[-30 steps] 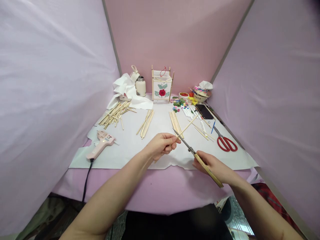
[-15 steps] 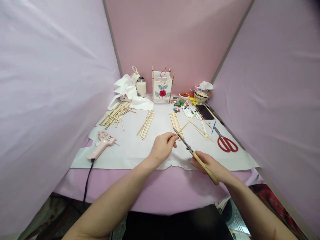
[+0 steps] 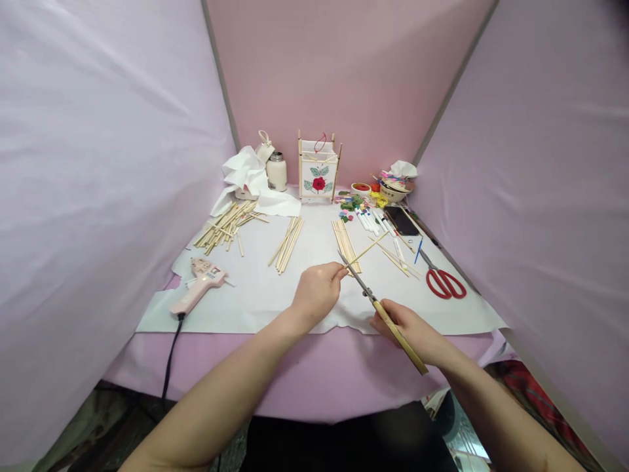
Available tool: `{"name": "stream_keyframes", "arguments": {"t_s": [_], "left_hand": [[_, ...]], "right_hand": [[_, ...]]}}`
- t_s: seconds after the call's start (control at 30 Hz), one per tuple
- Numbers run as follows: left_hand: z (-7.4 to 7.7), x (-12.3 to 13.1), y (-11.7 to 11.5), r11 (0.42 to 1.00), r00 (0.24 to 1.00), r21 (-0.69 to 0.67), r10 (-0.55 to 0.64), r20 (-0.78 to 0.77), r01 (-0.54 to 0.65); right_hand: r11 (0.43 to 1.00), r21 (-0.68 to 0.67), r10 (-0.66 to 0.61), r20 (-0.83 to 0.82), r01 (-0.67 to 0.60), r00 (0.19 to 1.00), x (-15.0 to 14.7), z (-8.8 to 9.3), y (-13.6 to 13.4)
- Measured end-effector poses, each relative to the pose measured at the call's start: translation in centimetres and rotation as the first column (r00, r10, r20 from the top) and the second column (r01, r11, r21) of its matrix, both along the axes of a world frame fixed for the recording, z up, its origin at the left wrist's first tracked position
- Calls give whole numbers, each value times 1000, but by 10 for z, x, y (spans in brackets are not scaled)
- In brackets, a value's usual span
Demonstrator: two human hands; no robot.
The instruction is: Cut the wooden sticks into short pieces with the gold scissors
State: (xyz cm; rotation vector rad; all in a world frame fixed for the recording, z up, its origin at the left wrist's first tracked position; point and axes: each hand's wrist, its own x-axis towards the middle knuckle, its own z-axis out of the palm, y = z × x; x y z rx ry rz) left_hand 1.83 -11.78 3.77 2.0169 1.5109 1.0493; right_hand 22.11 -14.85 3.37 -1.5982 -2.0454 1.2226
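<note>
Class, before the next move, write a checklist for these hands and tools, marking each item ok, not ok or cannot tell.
1. Left hand grips the thin, pale wooden stick: ok.
2. Right hand holds the yellow-handled metal scissors: ok.
3. Grey blades open around the stick: cannot tell, too small to make out.
4. Left fingertips well clear of the blades: not ok, they look very close.
5. Pink, pistol-shaped glue gun away from both hands: ok, lying at left.

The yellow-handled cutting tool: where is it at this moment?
In the head view, the cutting tool is right of centre in the right hand, its blades at the thin stick that the left hand pinches.
</note>
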Motion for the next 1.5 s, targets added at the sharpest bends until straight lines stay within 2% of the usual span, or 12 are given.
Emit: {"name": "stream_keyframes", "arguments": {"t_s": [0.1,0.17,0.27,0.33,0.4,0.47,0.57,0.7,0.87,1.1,1.3,1.5], "left_hand": [[10,-6,2,921,913,-304,-111,392,243],[12,-11,4,768,769,-434,-117,628,471],[11,-16,6,508,570,-455,-89,817,731],[9,-17,7,446,539,-449,-93,837,774],[8,-14,6,547,628,-480,-112,770,686],[7,-8,4,775,808,-461,-106,580,432],[4,0,0,984,984,-176,27,178,5],[1,2,-2,997,997,25,70,-34,-69],[8,-5,1,983,962,-156,-57,267,101],[14,-17,7,593,623,-442,-132,771,673],[3,-4,2,984,988,-158,-60,142,82],[-12,2,-2,993,956,82,101,-274,-81]], "right_hand": [[999,7,48,-11,-48,999,8,3,2],[996,-4,93,-22,-93,995,14,6,3],[986,-35,157,-74,-160,985,21,9,4],[982,-50,174,-116,-181,978,23,8,4],[986,-52,152,-121,-159,981,23,6,4],[995,-44,89,-90,-93,992,19,1,5],[1000,-27,3,-46,-4,999,12,-4,7],[1000,-13,-8,-20,8,1000,5,-7,7],[998,55,0,26,-2,1000,9,-2,5],[993,-2,117,-42,-117,992,21,12,1],[999,18,40,49,-41,998,17,2,5],[999,-43,6,49,-4,999,7,5,2]]}}
